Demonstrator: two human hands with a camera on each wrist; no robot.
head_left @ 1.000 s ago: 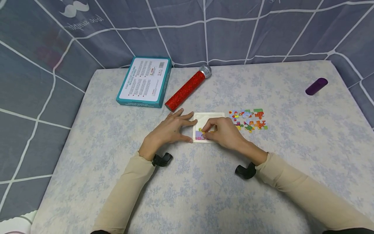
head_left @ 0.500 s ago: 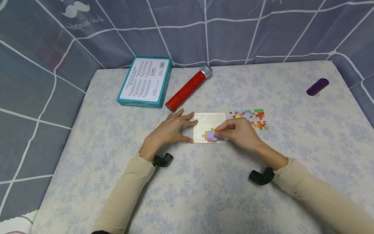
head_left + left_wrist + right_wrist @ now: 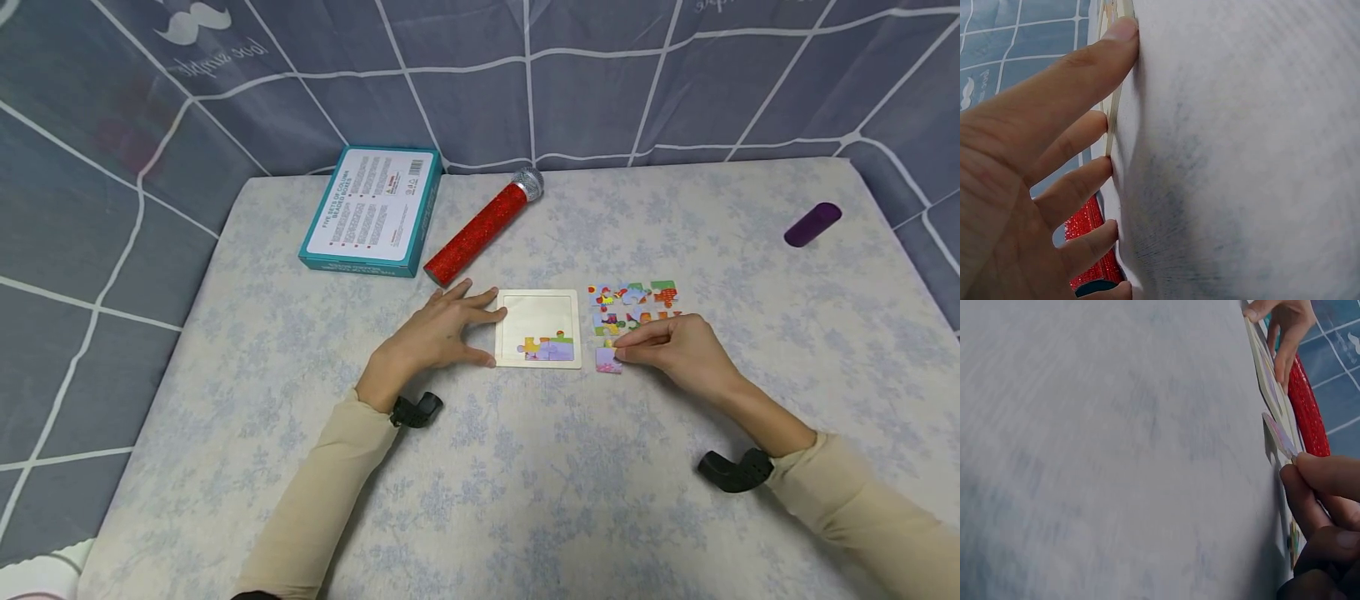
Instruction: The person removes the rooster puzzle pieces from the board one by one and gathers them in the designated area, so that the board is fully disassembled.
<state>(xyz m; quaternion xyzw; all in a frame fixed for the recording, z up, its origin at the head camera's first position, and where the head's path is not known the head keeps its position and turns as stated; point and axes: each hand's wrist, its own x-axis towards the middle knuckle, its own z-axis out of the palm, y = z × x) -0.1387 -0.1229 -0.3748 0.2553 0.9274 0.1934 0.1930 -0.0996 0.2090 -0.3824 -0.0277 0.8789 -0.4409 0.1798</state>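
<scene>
A square pale puzzle tray (image 3: pixel 537 312) lies mid-table, with a few joined purple and yellow jigsaw pieces (image 3: pixel 551 347) along its lower right inside. My left hand (image 3: pixel 435 332) rests at the tray's left edge, fingers spread, thumb and fingertips touching the rim; the left wrist view shows the thumb (image 3: pixel 1085 78) against that edge. Just right of the tray, my right hand (image 3: pixel 678 354) pinches a purple jigsaw piece (image 3: pixel 608 359) between thumb and fingers. In the right wrist view this piece (image 3: pixel 1279 434) is tilted, its near edge raised above the cloth.
Several loose colourful jigsaw pieces (image 3: pixel 633 295) lie in rows right of the tray, partly behind my right hand. A red glittery microphone (image 3: pixel 480 229) and a teal box (image 3: pixel 371 208) are farther back on the left. A purple cylinder (image 3: pixel 813 224) lies at the far right.
My right hand has moved right, out of the tray to beside it, carrying the purple piece away from the joined ones. My left hand has stayed at the tray's edge.
</scene>
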